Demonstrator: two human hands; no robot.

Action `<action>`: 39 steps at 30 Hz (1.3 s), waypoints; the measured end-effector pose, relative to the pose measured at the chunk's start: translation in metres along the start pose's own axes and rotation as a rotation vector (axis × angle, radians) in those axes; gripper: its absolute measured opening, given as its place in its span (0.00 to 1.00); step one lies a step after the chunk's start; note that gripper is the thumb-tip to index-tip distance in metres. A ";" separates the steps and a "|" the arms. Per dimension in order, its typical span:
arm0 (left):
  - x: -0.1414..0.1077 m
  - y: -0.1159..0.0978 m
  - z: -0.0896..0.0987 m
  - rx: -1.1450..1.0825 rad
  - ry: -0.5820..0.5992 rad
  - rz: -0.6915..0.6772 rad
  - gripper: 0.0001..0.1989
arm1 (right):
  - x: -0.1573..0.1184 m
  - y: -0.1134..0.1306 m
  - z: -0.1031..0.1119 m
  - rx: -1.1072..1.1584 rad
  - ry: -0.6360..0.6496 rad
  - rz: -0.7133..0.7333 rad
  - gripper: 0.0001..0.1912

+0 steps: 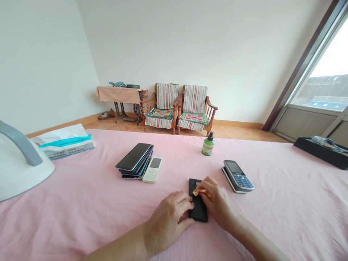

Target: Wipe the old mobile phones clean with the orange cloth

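1. Head view: the right grip (219, 203) is narrow, pinching a folded orange cloth (200, 191) between thumb and fingers. The cloth meets the upper part of a black smartphone (200, 210); bunching it small probably lets the fingertips press on one spot.
2. That smartphone lies flat on a pink sheet (103, 217), between the two grips. A round, camera-like mark near its far end suggests that its back faces up.
3. The left grip (171, 217) has bent fingers against the phone's left edge and the thumb near its lower corner, likely bracing it so that it does not slide under the cloth. Whether it truly clasps the phone, I cannot tell.
4. Beyond the left grip and to its left, a stack of smartphones (136, 157) sits slightly fanned, with a white keypad phone (153, 169) just beside it. Piling them seems to save room and leave space around both grips.
5. Right of the right grip and a little beyond, a dark blue keypad phone (239, 177) rests on another, pale-edged phone (228, 180), near enough for that arm.
6. Straight beyond the right grip, a green spray bottle (208, 146) stands upright, presumably so that it cannot leak.
7. Far right of the right grip, a black box (320, 152) gathers loose, clear-looking items.
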State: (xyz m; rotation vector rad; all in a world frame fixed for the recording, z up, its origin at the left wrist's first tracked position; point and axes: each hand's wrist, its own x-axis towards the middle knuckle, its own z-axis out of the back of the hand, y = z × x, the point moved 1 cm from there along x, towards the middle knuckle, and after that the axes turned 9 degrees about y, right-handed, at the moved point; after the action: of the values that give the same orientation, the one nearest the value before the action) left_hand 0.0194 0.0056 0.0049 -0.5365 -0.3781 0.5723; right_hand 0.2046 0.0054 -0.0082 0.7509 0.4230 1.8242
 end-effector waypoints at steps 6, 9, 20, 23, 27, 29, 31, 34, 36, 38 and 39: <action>-0.001 0.003 -0.001 -0.021 -0.007 -0.013 0.17 | -0.038 0.017 0.001 0.149 0.096 -0.036 0.16; 0.000 0.001 0.001 -0.044 -0.002 -0.014 0.17 | -0.042 0.026 0.007 0.262 0.200 0.034 0.15; 0.002 -0.001 0.001 -0.012 -0.053 0.098 0.23 | -0.028 0.003 0.014 0.689 -0.037 -0.420 0.14; 0.003 -0.001 0.001 -0.012 -0.049 0.080 0.23 | -0.027 0.007 0.012 0.760 -0.011 -0.446 0.16; 0.003 0.000 0.002 -0.017 -0.054 0.089 0.22 | -0.026 0.012 0.014 0.848 -0.042 -0.468 0.16; 0.004 0.001 0.002 -0.022 -0.063 0.090 0.22 | -0.026 0.014 0.015 0.915 -0.053 -0.478 0.17; 0.004 0.002 0.002 -0.027 -0.069 0.093 0.21 | -0.026 0.014 0.016 0.987 -0.064 -0.474 0.16; 0.004 0.001 0.003 -0.031 -0.071 0.114 0.22 | -0.026 0.015 0.017 1.115 -0.097 -0.442 0.15; 0.004 -0.001 0.004 -0.031 -0.068 0.120 0.23 | -0.024 0.018 0.018 1.179 -0.120 -0.425 0.15; 0.004 -0.004 0.005 -0.019 -0.071 0.115 0.23 | -0.020 0.023 0.019 1.209 -0.131 -0.411 0.15; 0.004 -0.005 0.006 -0.009 -0.075 0.113 0.21 | -0.018 0.025 0.018 1.212 -0.133 -0.405 0.15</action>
State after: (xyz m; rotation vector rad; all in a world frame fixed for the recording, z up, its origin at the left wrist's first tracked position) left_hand 0.0219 0.0065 0.0135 -0.5484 -0.4232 0.7013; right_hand 0.2034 -0.0220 0.0155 1.4329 1.5173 0.9903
